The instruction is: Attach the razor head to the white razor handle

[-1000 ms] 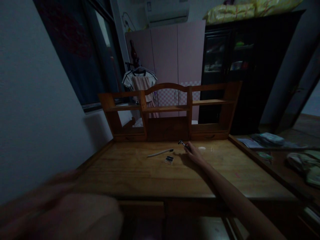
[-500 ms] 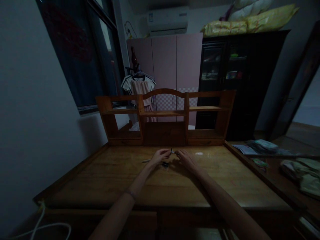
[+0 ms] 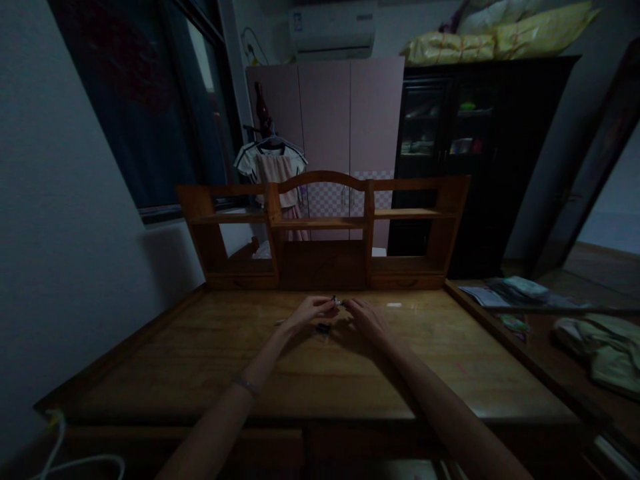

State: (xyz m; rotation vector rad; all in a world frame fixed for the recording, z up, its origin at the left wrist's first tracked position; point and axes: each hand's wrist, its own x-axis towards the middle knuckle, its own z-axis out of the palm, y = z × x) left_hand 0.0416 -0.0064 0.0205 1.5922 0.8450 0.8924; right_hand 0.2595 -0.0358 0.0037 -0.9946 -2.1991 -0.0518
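Over the middle of the wooden desk point(image 3: 225, 360), my left hand point(image 3: 311, 312) pinches a small object point(image 3: 336, 301) with dark and whitish parts, too small to name. My right hand point(image 3: 366, 317) meets it from the right, its fingers curled closed at the object's other end. What exactly the right fingertips hold is hidden. Below the hands a small black item point(image 3: 323, 328) lies on the desk, with something clear under it. A thin pale stick-like thing point(image 3: 280, 323) lies beside my left hand, partly covered by it.
A wooden shelf unit point(image 3: 320, 223) rises along the desk's back edge. To the right, a lower surface carries papers point(image 3: 480, 295), a plastic-wrapped pack point(image 3: 525, 287) and a pale cloth bag point(image 3: 600, 350). A white cord point(image 3: 60, 440) hangs at the front left corner.
The view has shifted slightly, so the desk and hands appear a little further left. Both hands stay together around the small object, which looks slightly turned.
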